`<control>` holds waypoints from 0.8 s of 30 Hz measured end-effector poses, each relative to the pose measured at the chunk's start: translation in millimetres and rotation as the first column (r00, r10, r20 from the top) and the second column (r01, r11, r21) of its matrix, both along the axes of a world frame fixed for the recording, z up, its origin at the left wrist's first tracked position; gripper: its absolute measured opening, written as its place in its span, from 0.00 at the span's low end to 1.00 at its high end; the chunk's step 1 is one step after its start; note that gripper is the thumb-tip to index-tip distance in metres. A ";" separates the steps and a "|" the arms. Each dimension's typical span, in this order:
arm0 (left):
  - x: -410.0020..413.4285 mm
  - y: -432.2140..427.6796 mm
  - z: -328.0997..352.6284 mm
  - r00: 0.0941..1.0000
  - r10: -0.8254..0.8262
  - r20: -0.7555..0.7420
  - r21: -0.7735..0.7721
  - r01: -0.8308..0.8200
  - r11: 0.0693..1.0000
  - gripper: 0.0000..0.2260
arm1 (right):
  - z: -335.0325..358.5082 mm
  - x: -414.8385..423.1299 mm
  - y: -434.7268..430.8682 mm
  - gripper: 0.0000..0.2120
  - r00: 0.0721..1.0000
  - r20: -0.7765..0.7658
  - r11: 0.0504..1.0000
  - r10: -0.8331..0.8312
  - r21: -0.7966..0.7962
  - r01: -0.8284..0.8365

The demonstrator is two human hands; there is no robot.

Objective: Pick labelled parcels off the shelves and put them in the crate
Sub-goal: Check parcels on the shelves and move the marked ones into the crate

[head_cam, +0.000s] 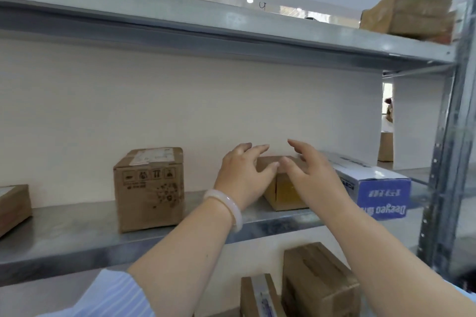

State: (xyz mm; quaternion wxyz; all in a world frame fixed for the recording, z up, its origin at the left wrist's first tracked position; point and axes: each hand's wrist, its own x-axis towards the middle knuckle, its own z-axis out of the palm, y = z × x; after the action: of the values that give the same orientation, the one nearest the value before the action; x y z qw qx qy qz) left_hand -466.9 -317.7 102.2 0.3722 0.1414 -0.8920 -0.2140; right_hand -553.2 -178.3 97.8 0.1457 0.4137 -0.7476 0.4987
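A small brown cardboard parcel (284,193) sits on the middle metal shelf (77,234), right of centre. My left hand (243,172) is at its left top edge, with spread, slightly bent fingers over the parcel's top. At the right side, my right hand (311,172) hovers over the top with fingers spread and the thumb near the left hand's fingertips. Neither hand clearly grips it. A taller brown parcel with a white label on top (149,188) stands to the left. No crate is in view.
A blue and white box (373,183) lies right of the small parcel, close to my right hand. Another brown box (13,206) is at the far left. The top shelf carries a brown box (409,15). Below are two more parcels (316,283). A steel upright (448,162) stands at right.
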 end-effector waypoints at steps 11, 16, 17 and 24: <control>-101.9 18.6 -27.8 1.000 0.008 0.019 0.559 -0.018 0.829 0.23 | -20.2 -49.0 52.9 0.21 0.998 0.055 0.997 0.027 -0.078 -0.023; -114.2 15.6 -25.4 1.000 -0.005 -0.002 0.630 0.005 0.776 0.23 | -19.7 -61.3 52.9 0.21 0.997 0.050 0.995 0.057 -0.085 -0.053; -113.6 15.3 -26.0 0.999 0.000 -0.032 0.636 0.020 0.772 0.22 | -20.3 -63.8 52.1 0.21 0.997 0.053 0.995 0.058 -0.083 -0.054; -91.8 21.8 -37.0 0.947 0.047 -0.318 0.628 0.173 0.759 0.18 | -25.7 -64.8 35.7 0.21 0.996 0.045 0.996 0.073 -0.049 -0.071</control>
State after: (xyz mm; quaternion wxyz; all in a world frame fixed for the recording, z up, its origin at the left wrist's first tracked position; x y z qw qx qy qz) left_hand -558.7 -295.9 65.2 0.4297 0.1947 -0.6962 -0.5411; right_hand -618.0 -142.6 72.1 0.1199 0.4252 -0.7234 0.5306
